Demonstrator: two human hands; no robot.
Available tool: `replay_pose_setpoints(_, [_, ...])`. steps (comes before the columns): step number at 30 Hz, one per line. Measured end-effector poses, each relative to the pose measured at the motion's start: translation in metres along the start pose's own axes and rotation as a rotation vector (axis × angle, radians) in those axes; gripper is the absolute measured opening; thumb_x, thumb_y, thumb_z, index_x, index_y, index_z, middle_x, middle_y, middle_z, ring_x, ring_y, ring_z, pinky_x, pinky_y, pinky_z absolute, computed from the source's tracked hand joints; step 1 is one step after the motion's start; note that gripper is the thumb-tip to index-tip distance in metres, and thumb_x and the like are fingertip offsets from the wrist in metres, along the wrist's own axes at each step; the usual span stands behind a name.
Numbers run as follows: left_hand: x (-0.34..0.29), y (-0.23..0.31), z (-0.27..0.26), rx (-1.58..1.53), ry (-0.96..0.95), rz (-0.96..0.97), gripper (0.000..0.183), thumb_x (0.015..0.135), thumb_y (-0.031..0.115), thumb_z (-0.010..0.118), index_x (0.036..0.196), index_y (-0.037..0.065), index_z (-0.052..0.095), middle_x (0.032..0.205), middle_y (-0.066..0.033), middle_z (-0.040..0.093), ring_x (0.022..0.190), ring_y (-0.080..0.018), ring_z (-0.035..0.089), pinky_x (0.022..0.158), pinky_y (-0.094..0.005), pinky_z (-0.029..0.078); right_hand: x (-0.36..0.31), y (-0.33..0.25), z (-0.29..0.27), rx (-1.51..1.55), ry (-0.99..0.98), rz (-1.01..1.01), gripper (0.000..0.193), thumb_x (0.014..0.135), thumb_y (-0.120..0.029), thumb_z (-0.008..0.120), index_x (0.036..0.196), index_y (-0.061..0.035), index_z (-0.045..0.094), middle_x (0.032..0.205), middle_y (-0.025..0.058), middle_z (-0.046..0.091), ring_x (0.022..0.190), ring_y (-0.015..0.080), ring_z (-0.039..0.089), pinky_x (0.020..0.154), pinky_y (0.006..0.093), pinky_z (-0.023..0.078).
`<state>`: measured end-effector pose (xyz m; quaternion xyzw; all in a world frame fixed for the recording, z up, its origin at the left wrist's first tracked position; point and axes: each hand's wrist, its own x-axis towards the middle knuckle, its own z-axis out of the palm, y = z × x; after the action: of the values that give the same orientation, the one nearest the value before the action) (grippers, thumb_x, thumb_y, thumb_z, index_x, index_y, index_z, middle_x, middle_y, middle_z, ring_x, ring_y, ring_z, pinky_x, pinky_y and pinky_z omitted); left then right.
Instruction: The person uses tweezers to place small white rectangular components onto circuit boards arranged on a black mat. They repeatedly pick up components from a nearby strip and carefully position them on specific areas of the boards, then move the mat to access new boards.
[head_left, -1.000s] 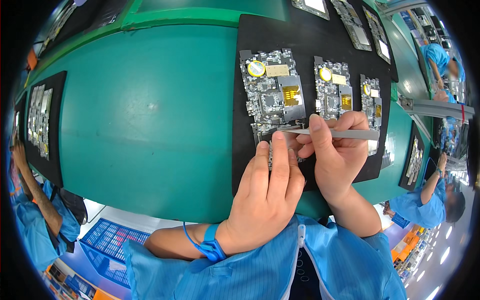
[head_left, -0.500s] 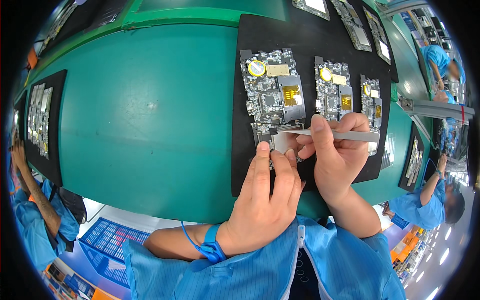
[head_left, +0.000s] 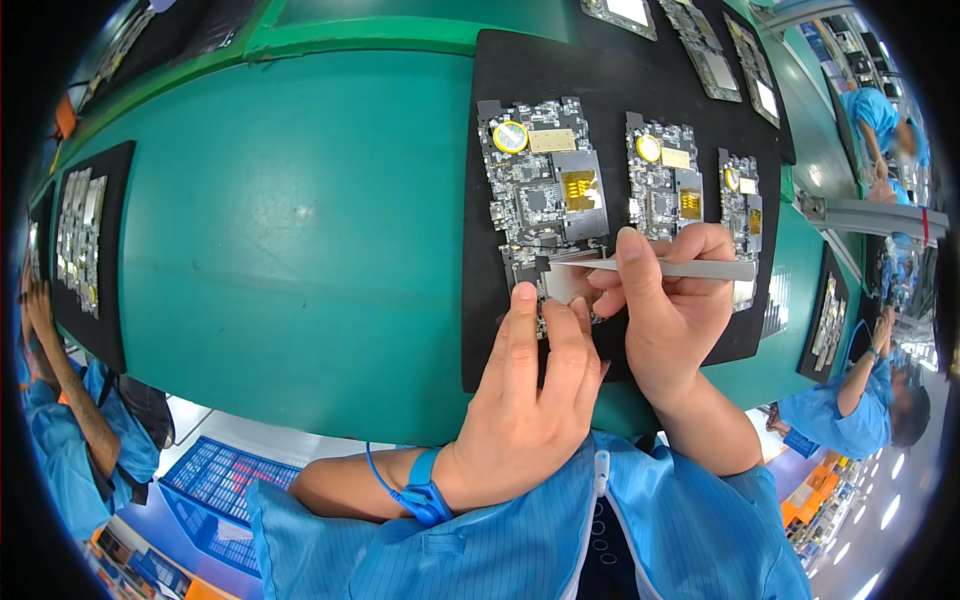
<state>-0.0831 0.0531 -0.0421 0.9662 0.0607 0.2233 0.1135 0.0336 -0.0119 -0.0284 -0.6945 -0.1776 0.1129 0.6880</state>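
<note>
One co-worker (head_left: pixel 75 430) in blue is seen at the far left, beside a small black mat (head_left: pixel 112 180) on which thin boards (head_left: pixel 80 240) are laid. From there the green bench (head_left: pixel 290 200) is stretched toward the middle, and below its near edge a blue crate (head_left: pixel 225 480) is seen. A blue strap (head_left: pixel 425 490) is worn on the left wrist. The left hand (head_left: pixel 530 400) is laid palm down over the lower end of the nearest circuit board (head_left: pixel 537 185), its fingertips set a little apart; whether anything is pinched in that grip cannot be told. The board is placed near the left edge of a large black mat (head_left: pixel 540 62), and a round battery (head_left: pixel 511 137), a patch of amber tape (head_left: pixel 580 190) and, lower down, a silvery plate (head_left: pixel 568 284) are borne on it. Near the top edge of that plate the point of the tweezers (head_left: pixel 705 268) is held; whether it is touched cannot be made out. The tweezers are pinched between thumb and fingers in the grip of the right hand (head_left: pixel 680 325). Beyond, a second board (head_left: pixel 660 200) and a third board (head_left: pixel 738 185) are lined up, partly hidden by that hand. At the far right, another co-worker (head_left: pixel 840 400) is seen
</note>
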Motion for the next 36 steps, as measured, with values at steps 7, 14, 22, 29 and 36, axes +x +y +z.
replay_pose_setpoints(7, [-0.001, -0.003, 0.009, 0.009, 0.05, -0.032, 0.041, 0.07, 0.022, 0.071, 0.101, -0.004, 0.062, 0.117, -0.0309, 0.05, 0.103, -0.0405, 0.055, 0.083, -0.0391, 0.052, 0.0, -0.002, 0.001, -0.02, -0.007, 0.013, 0.025, 0.086, 0.0, 0.062, 0.088, -0.0013, 0.037, 0.066, 0.0098, 0.06, 0.054, 0.0085, 0.062, 0.049, 0.0201, 0.053])
replay_pose_setpoints(14, [0.009, -0.006, 0.001, -0.026, -0.04, -0.038, 0.035, 0.074, 0.016, 0.065, 0.101, -0.004, 0.057, 0.116, -0.0332, 0.051, 0.102, -0.0379, 0.055, 0.082, -0.0384, 0.05, -0.001, 0.003, -0.001, -0.088, -0.033, -0.066, 0.026, 0.085, 0.002, 0.062, 0.088, -0.0008, 0.037, 0.068, 0.0098, 0.061, 0.054, 0.0082, 0.061, 0.048, 0.019, 0.051])
replay_pose_setpoints(22, [-0.001, -0.005, -0.004, -0.087, -0.069, -0.046, 0.035, 0.085, 0.017, 0.055, 0.107, -0.01, 0.058, 0.112, -0.0288, 0.055, 0.111, -0.0387, 0.052, 0.088, -0.038, 0.049, -0.005, 0.012, -0.008, -0.104, -0.146, -0.294, 0.027, 0.084, 0.006, 0.062, 0.088, -0.0013, 0.036, 0.072, 0.0121, 0.062, 0.055, 0.0085, 0.06, 0.049, 0.0188, 0.048])
replay_pose_setpoints(29, [-0.005, -0.004, 0.001, -0.097, -0.032, -0.04, 0.043, 0.081, 0.022, 0.06, 0.109, -0.011, 0.059, 0.114, -0.0281, 0.054, 0.114, -0.041, 0.049, 0.092, -0.0405, 0.048, -0.005, 0.019, -0.006, -0.217, -0.147, -0.353, 0.027, 0.082, 0.004, 0.066, 0.085, -0.0021, 0.04, 0.072, 0.0113, 0.063, 0.055, 0.0082, 0.06, 0.047, 0.0192, 0.047])
replay_pose_setpoints(36, [-0.005, -0.005, 0.001, -0.116, -0.018, -0.044, 0.047, 0.073, 0.019, 0.068, 0.108, -0.011, 0.059, 0.114, -0.0288, 0.054, 0.111, -0.042, 0.051, 0.093, -0.0417, 0.047, -0.004, 0.017, -0.002, -0.262, -0.179, -0.493, 0.026, 0.081, 0.005, 0.066, 0.083, -0.0026, 0.041, 0.072, 0.0109, 0.063, 0.054, 0.0076, 0.06, 0.044, 0.0197, 0.045])
